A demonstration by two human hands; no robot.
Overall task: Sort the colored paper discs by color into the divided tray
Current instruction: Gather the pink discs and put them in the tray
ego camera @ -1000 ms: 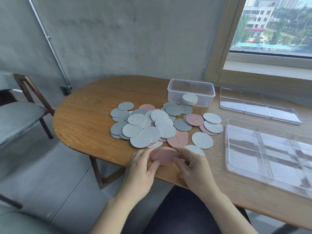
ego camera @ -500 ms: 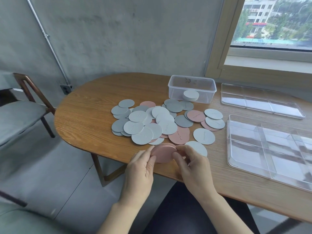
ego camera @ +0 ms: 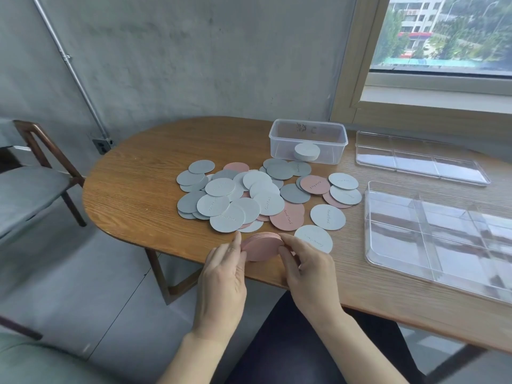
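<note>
Both hands, left hand (ego camera: 223, 278) and right hand (ego camera: 310, 273), pinch pink stack (ego camera: 261, 246) (tilted)

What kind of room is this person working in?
Probably a plain workroom or studio several floors up, though that is a guess. The wall is bare concrete with an exposed pipe, the window looks down on buildings and trees, and an oval wooden table serves as the bench.

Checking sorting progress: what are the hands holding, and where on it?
A stack of pink discs, pinched at opposite edges between the left hand and right hand.
</note>
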